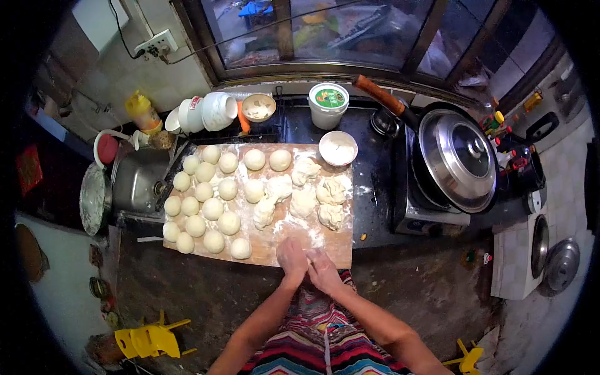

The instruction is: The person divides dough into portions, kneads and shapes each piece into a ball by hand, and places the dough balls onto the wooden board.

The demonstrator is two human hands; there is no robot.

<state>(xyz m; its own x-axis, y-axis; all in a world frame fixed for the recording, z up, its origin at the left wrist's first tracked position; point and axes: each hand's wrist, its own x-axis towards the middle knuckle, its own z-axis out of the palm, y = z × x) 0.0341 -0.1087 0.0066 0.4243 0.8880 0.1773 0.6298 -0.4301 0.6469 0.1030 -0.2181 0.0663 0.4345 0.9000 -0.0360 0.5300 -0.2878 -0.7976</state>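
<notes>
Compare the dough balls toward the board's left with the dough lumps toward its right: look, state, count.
Shape: the dough balls are round; the dough lumps are irregular.
Surface: the balls look smooth; the lumps look rough and uneven.
Count: the balls clearly outnumber the lumps.
Shared: both are pale and lie on the same board.

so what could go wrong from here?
Crowded dough balls might stick where they sit close. The board seems to overhang the counter's front edge, so leaning there could tip it. The bowl of white powder, at the board's far right corner, might get knocked.
</notes>
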